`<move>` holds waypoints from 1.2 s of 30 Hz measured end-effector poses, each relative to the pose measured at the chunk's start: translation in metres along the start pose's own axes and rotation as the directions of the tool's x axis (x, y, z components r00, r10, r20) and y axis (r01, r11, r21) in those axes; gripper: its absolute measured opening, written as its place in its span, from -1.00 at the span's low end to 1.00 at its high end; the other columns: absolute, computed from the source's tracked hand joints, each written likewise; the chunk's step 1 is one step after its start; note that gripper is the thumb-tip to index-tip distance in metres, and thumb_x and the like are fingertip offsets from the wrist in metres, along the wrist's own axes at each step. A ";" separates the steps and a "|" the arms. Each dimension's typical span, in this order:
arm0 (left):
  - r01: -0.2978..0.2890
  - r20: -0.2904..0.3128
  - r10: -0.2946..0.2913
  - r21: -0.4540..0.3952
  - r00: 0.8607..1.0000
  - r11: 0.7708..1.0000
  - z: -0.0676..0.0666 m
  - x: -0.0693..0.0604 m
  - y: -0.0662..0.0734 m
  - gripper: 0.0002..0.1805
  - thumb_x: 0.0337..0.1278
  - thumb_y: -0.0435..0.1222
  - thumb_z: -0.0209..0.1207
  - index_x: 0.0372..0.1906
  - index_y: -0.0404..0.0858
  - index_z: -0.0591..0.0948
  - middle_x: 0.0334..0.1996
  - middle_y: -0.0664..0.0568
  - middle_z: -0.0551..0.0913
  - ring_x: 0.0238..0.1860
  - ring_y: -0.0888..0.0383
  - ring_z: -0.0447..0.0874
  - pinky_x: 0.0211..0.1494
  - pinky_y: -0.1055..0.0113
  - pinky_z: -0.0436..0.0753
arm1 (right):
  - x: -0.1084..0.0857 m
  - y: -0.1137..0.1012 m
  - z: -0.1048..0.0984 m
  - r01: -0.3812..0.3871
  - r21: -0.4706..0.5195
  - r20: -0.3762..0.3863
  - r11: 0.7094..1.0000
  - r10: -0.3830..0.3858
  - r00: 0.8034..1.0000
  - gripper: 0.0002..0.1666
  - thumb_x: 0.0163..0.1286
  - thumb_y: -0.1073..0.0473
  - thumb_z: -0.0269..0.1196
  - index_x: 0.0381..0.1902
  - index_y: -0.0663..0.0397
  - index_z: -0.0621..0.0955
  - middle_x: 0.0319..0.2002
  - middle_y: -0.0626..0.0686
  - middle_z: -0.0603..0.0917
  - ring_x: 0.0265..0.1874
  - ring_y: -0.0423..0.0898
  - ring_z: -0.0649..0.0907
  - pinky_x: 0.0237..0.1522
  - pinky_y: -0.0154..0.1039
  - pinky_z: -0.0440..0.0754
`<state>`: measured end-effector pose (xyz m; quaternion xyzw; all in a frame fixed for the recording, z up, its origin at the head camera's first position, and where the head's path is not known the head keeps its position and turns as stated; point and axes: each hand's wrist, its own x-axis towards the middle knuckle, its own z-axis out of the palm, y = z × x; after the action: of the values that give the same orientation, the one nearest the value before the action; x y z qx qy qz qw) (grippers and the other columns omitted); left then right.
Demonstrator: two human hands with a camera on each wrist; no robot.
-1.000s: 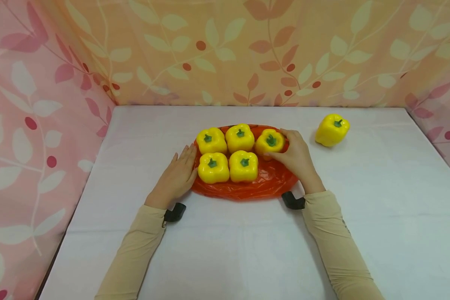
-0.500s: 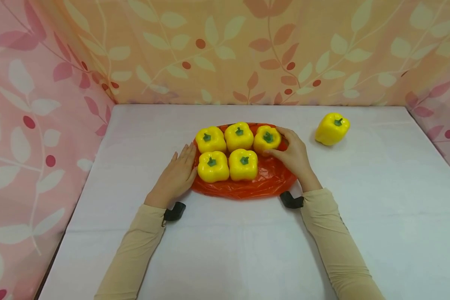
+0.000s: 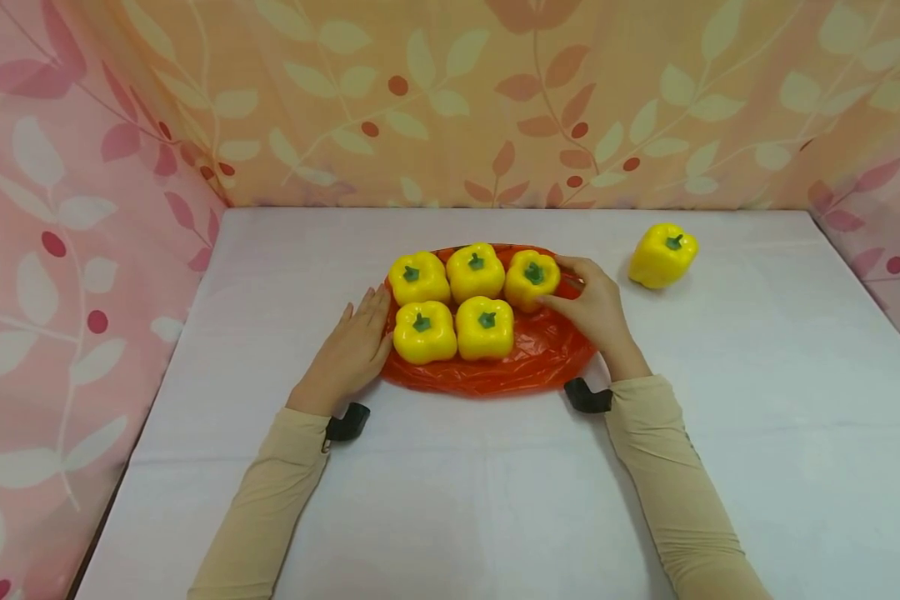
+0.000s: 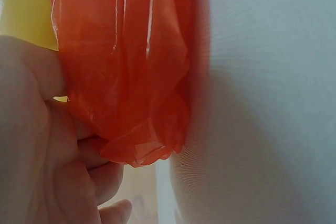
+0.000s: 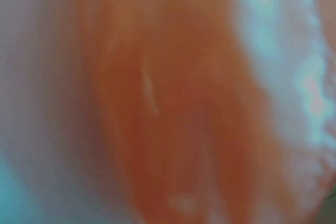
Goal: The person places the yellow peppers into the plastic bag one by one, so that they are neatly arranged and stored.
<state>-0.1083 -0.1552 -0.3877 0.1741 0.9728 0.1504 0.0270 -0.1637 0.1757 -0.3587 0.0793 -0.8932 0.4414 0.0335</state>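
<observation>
Several yellow bell peppers with green stems, one of them a front pepper (image 3: 485, 329), sit on crinkled red plastic (image 3: 540, 358) of oval outline. My right hand (image 3: 596, 304) holds the rear right pepper (image 3: 528, 287), thumb on its near side and fingers at its right side. At the left end my left hand (image 3: 348, 346) rests with fairly straight fingers against the plastic's edge. In the left wrist view the red plastic (image 4: 131, 66) stands up beside that hand, with part of a yellow pepper (image 4: 29, 9) behind it. Blurred red plastic (image 5: 173, 103) fills the right wrist view.
Another yellow bell pepper (image 3: 662, 257) lies tilted on the white cloth (image 3: 435, 500) at the back right. Dark wrist mounts (image 3: 587, 396) sit by both sleeves. Flower-patterned curtains (image 3: 450, 108) bound the table at the back and sides.
The rear right pepper has shifted a little left with my right hand, closer to its neighbour. The right hand's thumb has since slid slightly right on it. My left hand stays in place.
</observation>
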 end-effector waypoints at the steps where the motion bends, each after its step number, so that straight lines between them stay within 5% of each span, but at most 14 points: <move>1: 0.000 -0.002 0.000 -0.001 1.000 1.000 0.000 0.000 0.000 -0.31 0.41 -0.16 -0.17 0.45 -0.43 -0.08 0.47 -0.19 -0.07 0.47 -0.06 -0.18 0.46 0.00 -0.14 | 0.000 0.000 0.001 0.005 -0.004 -0.009 1.000 -0.005 1.000 -0.25 0.14 0.24 0.40 0.28 0.27 0.40 0.20 0.24 0.44 0.21 0.12 0.42 0.23 -0.03 0.39; 10: 0.001 -0.010 -0.001 -0.007 1.000 1.000 0.001 0.000 -0.001 -0.32 0.42 -0.15 -0.18 0.45 -0.43 -0.06 0.47 -0.20 -0.06 0.47 -0.07 -0.17 0.45 -0.01 -0.13 | 0.001 0.002 0.005 0.035 -0.022 -0.054 0.999 -0.036 0.998 -0.28 0.15 0.22 0.40 0.26 0.24 0.43 0.21 0.20 0.46 0.23 0.09 0.41 0.28 -0.03 0.33; 24: 0.012 -0.009 -0.012 -0.011 1.000 1.000 0.001 -0.001 0.000 -0.32 0.42 -0.15 -0.20 0.45 -0.43 -0.07 0.47 -0.20 -0.07 0.47 -0.08 -0.17 0.46 -0.01 -0.14 | -0.002 0.000 -0.011 -0.031 0.239 -0.051 0.971 0.045 0.998 -0.31 0.22 0.27 0.33 0.29 0.28 0.38 0.26 0.19 0.42 0.25 0.07 0.41 0.25 -0.09 0.36; 36: 0.021 0.007 -0.021 -0.013 1.000 1.000 0.001 0.000 0.000 -0.31 0.42 -0.14 -0.21 0.46 -0.41 -0.10 0.47 -0.18 -0.09 0.47 -0.06 -0.19 0.46 0.01 -0.16 | -0.003 0.006 -0.031 -0.082 0.306 -0.188 0.949 0.144 0.972 -0.35 0.23 0.21 0.32 0.26 0.26 0.41 0.20 0.22 0.48 0.19 0.07 0.46 0.23 -0.19 0.40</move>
<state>-0.1086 -0.1551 -0.3891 0.1642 0.9735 0.1560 0.0330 -0.1616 0.2041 -0.3446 -0.0148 -0.8116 0.5772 0.0889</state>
